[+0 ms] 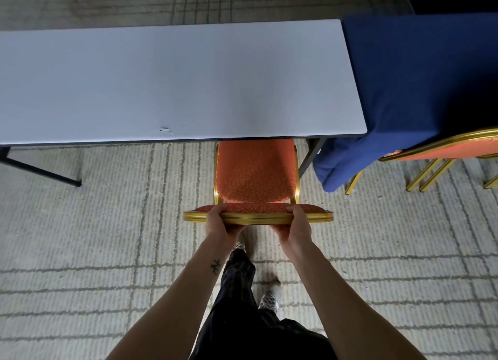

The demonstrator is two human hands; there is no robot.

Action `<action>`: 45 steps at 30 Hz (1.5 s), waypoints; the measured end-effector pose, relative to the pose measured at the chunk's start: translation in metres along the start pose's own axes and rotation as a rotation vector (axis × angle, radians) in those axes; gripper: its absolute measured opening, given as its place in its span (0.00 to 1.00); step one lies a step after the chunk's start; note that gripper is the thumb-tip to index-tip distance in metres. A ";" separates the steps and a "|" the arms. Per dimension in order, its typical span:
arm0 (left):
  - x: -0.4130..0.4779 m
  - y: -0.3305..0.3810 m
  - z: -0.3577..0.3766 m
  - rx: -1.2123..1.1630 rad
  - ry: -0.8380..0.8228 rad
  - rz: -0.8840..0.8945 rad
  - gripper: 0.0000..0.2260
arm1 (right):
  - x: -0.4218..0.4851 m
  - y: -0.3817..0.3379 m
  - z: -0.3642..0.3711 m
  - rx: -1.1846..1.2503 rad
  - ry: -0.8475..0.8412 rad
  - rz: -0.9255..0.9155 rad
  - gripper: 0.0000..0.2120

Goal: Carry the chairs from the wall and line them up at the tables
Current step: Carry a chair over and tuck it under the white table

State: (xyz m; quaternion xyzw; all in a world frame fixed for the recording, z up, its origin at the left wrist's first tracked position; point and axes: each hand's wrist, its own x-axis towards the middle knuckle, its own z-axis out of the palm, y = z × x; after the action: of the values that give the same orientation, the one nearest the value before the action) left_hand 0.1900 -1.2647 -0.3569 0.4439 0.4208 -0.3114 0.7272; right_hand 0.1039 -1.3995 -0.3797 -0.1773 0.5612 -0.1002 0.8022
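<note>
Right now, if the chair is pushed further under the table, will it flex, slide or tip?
Probably stiff: the chair has a gold, metal-looking frame. Likely manageable in weight, since the left hand and right hand grip only its top edge. On the carpet it may drag, so a high push could tip it.

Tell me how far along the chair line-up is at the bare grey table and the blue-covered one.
Done: one orange-padded, gold-framed chair stands by the blue-clothed table. In hand: the left hand and right hand grip the backrest of a matching orange chair, its seat partly under the long grey folding table. Left: the rest of that table's near edge shows no chairs, so more probably remain; the wall is out of view.
</note>
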 end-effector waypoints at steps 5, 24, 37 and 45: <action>0.025 0.025 0.036 -0.041 -0.007 -0.005 0.05 | 0.030 -0.019 0.035 -0.013 0.003 -0.035 0.04; 0.119 0.094 0.159 -0.037 -0.068 0.028 0.09 | 0.130 -0.104 0.147 -0.045 -0.031 -0.091 0.10; 0.127 0.098 0.167 -0.036 -0.099 0.019 0.15 | 0.133 -0.109 0.157 -0.049 -0.072 -0.093 0.11; 0.093 0.085 0.144 0.284 -0.180 -0.014 0.29 | 0.088 -0.105 0.143 -0.139 -0.093 -0.081 0.20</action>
State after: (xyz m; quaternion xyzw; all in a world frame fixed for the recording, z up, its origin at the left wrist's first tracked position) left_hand 0.3507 -1.3678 -0.3708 0.5094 0.3089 -0.4113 0.6898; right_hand 0.2731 -1.5031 -0.3701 -0.2597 0.5214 -0.0852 0.8084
